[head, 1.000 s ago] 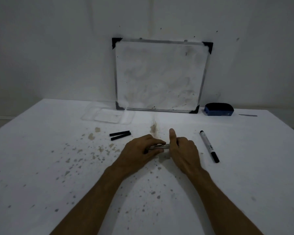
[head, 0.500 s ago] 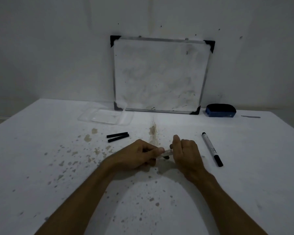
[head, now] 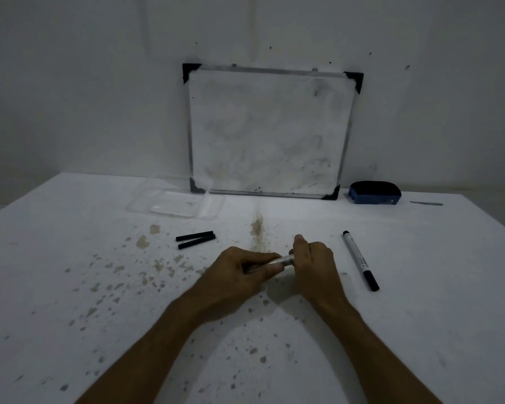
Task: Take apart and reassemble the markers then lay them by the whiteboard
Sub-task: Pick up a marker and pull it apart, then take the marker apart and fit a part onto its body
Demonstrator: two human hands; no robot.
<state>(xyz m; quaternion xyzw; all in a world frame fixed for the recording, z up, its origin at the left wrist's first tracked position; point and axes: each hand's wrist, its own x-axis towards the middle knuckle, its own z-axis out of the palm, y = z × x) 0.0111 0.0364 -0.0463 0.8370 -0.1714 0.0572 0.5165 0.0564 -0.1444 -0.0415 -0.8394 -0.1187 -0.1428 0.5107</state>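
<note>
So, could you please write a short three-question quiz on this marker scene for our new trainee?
1. True or false: both hands hold the same marker.
2. What lies just right of the whiteboard? A) eraser B) cup C) ruler
3. How many loose black sticks lie on the table left of the hands?

Key:
1. True; the left hand and right hand grip it together.
2. A, the blue eraser.
3. Two, side by side. A whole marker lies on the right.
</note>
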